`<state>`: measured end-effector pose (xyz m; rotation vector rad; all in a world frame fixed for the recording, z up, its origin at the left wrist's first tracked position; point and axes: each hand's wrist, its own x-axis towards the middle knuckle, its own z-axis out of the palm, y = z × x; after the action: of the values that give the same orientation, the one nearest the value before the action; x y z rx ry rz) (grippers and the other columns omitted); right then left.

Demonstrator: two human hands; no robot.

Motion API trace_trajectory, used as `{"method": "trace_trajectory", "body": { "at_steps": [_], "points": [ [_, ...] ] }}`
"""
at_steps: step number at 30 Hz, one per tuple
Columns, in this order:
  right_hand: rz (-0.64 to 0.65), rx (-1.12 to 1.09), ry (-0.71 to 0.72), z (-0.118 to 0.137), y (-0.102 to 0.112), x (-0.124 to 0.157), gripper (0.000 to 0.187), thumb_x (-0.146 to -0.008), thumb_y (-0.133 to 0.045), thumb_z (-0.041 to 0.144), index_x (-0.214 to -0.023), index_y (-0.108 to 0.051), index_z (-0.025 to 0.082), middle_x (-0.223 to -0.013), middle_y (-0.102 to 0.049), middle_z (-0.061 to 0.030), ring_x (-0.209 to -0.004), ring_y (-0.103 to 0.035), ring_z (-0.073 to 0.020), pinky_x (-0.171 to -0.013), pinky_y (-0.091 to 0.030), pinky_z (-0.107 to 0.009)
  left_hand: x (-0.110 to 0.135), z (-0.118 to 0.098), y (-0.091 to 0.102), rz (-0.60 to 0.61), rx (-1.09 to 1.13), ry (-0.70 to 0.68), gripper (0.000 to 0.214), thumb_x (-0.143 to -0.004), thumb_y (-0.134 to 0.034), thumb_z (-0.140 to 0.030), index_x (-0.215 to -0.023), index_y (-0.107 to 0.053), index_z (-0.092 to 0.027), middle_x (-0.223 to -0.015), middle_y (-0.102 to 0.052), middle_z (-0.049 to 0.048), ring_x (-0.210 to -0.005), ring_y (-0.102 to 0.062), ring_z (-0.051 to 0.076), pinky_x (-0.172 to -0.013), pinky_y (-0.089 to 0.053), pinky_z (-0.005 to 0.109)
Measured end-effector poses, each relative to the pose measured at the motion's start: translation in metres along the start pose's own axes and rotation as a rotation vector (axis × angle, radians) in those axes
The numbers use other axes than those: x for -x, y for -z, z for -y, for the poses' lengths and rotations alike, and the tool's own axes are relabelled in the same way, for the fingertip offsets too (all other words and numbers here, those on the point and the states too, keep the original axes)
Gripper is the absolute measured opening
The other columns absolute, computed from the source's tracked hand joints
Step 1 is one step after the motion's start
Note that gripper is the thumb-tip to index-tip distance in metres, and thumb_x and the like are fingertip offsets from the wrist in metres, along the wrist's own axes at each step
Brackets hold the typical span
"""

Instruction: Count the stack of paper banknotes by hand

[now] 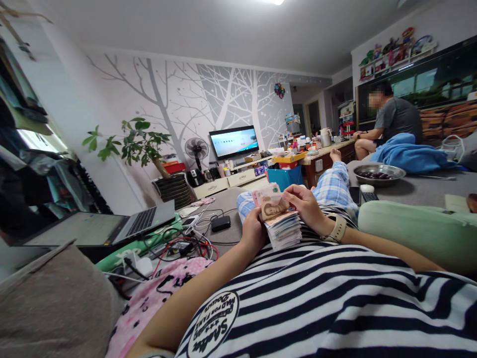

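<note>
I lie back in a black-and-white striped shirt with a thick stack of banknotes [285,231] resting on my belly. My left hand [253,231] grips the stack from the left, thumb on the top notes. My right hand [307,206], with a watch on its wrist, pinches the upper edge of the top banknotes [272,204], which are bent up and fanned. Both hands are closed on the money. My legs in blue checked trousers [333,186] stretch out beyond.
An open laptop [112,226] stands at left above tangled cables and chargers [182,243]. A black box [220,223] lies nearby. At right are a metal bowl of dark fruit [378,172], a remote [370,197], a green pillow [413,228] and a seated person [395,119]. A television [234,141] glows ahead.
</note>
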<state>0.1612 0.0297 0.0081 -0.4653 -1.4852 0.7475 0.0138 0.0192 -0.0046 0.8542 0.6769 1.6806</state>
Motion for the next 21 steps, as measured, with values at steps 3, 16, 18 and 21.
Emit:
{"method": "trace_trajectory", "body": {
  "at_steps": [3, 16, 18, 21],
  "points": [
    [0.0, -0.004, 0.001, 0.0, 0.0, 0.0, 0.032, -0.079, -0.061, 0.049, -0.072, -0.059, 0.018, -0.059, -0.048, 0.0025, -0.057, -0.042, -0.0117, -0.052, -0.034, -0.025, 0.0, -0.001, 0.0, -0.001, -0.041, -0.02, 0.008, -0.064, -0.06, -0.018, -0.067, -0.065, -0.013, -0.067, -0.067, 0.0032, -0.075, -0.065, 0.02, -0.078, -0.051, 0.03],
    [0.008, -0.003, -0.003, -0.001, 0.001, 0.001, 0.035, -0.081, -0.059, 0.052, -0.071, -0.056, 0.019, -0.056, -0.045, 0.0035, -0.05, -0.039, -0.0107, -0.047, -0.03, -0.025, -0.006, 0.004, 0.012, 0.007, -0.144, -0.08, 0.007, -0.065, -0.059, -0.013, -0.063, -0.065, -0.015, -0.07, -0.07, 0.004, -0.084, -0.064, 0.022, -0.08, -0.05, 0.031],
    [0.013, 0.01, 0.004, -0.001, 0.001, 0.001, 0.036, -0.083, -0.057, 0.053, -0.07, -0.056, 0.019, -0.054, -0.044, 0.0037, -0.05, -0.039, -0.0108, -0.047, -0.03, -0.025, -0.004, 0.002, 0.009, -0.002, -0.164, -0.106, 0.008, -0.065, -0.058, -0.013, -0.062, -0.065, -0.015, -0.068, -0.069, 0.0036, -0.081, -0.064, 0.021, -0.078, -0.05, 0.03],
    [0.019, 0.025, 0.019, 0.0, 0.001, 0.001, 0.038, -0.083, -0.056, 0.054, -0.067, -0.055, 0.019, -0.052, -0.044, 0.0037, -0.049, -0.039, -0.0108, -0.048, -0.031, -0.025, 0.001, -0.001, 0.003, -0.028, -0.135, -0.087, 0.006, -0.065, -0.059, -0.014, -0.063, -0.065, -0.015, -0.065, -0.067, 0.0029, -0.079, -0.064, 0.021, -0.077, -0.051, 0.031]
  ]
}}
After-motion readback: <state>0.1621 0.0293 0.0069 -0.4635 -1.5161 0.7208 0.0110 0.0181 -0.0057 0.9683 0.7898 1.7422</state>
